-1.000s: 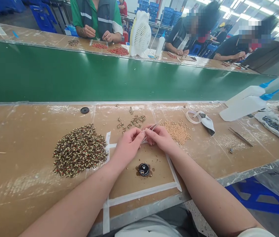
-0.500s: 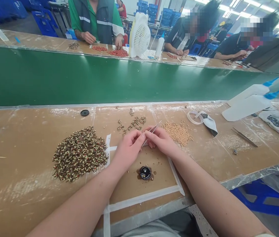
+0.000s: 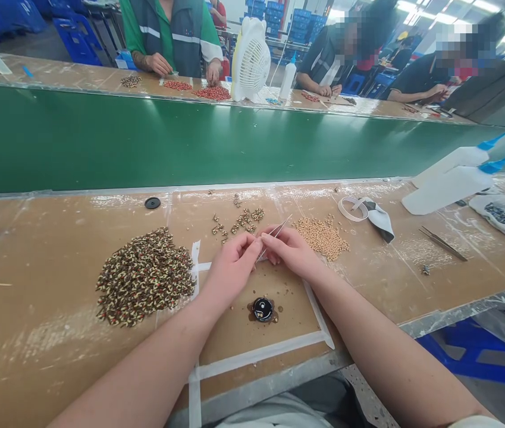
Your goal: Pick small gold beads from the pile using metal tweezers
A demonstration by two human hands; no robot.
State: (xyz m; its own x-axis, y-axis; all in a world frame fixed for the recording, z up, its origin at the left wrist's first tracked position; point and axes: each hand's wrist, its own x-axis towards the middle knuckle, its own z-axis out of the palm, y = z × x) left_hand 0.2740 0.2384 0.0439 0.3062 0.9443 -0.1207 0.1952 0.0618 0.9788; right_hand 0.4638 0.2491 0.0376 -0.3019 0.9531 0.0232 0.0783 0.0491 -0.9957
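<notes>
Holding tweezers (image 3: 284,224), right hand (image 3: 288,245) meets left hand (image 3: 238,252) well inside table edge (image 3: 288,374).

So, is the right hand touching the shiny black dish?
Apart. The head view plainly shows brown tabletop between the right hand and the shiny black dish.

Bare left hand (image 3: 234,261) and bare right hand (image 3: 294,252), both forearms uncovered; a whitish sleeve edge (image 3: 473,423) at the lower right, pale grey cloth (image 3: 279,411) and darker fabric (image 3: 345,399) at bottom centre
</notes>
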